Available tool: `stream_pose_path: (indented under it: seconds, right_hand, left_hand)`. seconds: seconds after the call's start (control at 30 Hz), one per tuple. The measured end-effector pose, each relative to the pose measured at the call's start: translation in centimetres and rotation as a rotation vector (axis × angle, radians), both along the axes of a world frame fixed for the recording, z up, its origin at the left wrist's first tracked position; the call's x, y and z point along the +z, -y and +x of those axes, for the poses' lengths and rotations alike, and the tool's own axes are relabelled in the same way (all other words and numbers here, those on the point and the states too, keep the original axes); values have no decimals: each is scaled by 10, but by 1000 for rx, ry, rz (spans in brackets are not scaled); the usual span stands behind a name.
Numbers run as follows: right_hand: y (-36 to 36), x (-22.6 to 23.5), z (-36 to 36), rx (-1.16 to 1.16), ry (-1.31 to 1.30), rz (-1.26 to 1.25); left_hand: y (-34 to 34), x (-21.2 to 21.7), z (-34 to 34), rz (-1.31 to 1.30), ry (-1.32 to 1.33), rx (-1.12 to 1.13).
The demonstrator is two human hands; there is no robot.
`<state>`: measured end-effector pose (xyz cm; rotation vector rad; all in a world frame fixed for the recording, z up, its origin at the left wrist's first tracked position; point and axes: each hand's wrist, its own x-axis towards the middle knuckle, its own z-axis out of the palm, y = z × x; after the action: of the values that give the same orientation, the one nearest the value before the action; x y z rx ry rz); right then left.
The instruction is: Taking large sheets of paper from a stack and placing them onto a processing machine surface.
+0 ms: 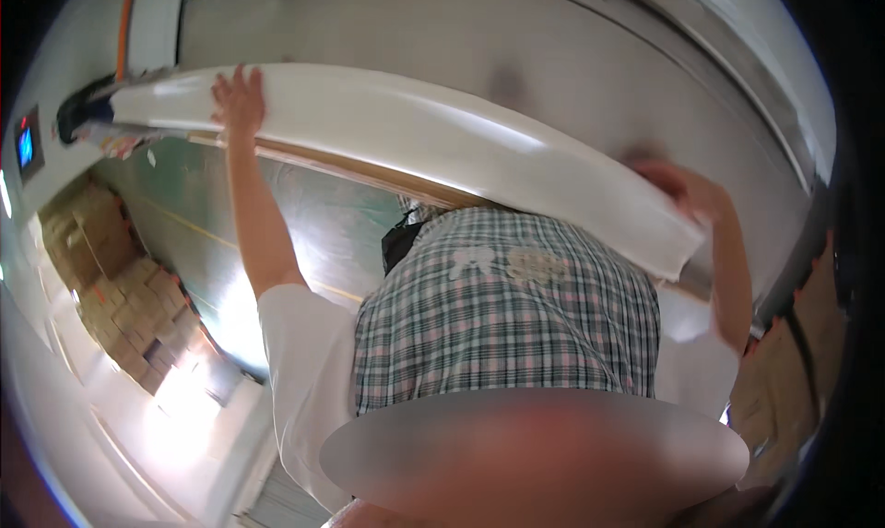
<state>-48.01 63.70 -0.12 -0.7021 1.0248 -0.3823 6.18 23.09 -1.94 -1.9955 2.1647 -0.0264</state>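
A long, glossy white strip (387,113) runs along the near edge of a grey work surface (369,21). Whether it is a flat sheet or a flattened roll, I cannot make out. My left hand (241,102) lies open on it towards its left end, fingers spread. Over at the right end, my right hand (687,191) is at the strip's far edge, its fingers stretched to the left and slightly blurred. Its thumb side is close to the white surface. No separate object shows in either hand.
A dark piece (85,108) sits at the strip's left end. An orange upright (124,25) and a small lit screen (26,145) are at the left. Stacked cardboard boxes (129,297) stand on the floor, with more brown boxes (784,390) at the right. My checked apron (507,307) is close to the table edge.
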Motion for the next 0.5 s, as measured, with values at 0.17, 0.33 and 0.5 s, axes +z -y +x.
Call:
stream_pose_path:
  seconds: [0.17,0.33,0.5]
  right_hand:
    - [-67,4,-25,-77,-340,112]
    - [-51,1,0,-103,-499,85]
    - [13,4,45,-97,-460,102]
  left_hand:
    - [-5,-3,-7,-25,43,-38]
    - [-22,9,3,-155,-152,-17]
    - [-73,10,16,-425,-380,-310]
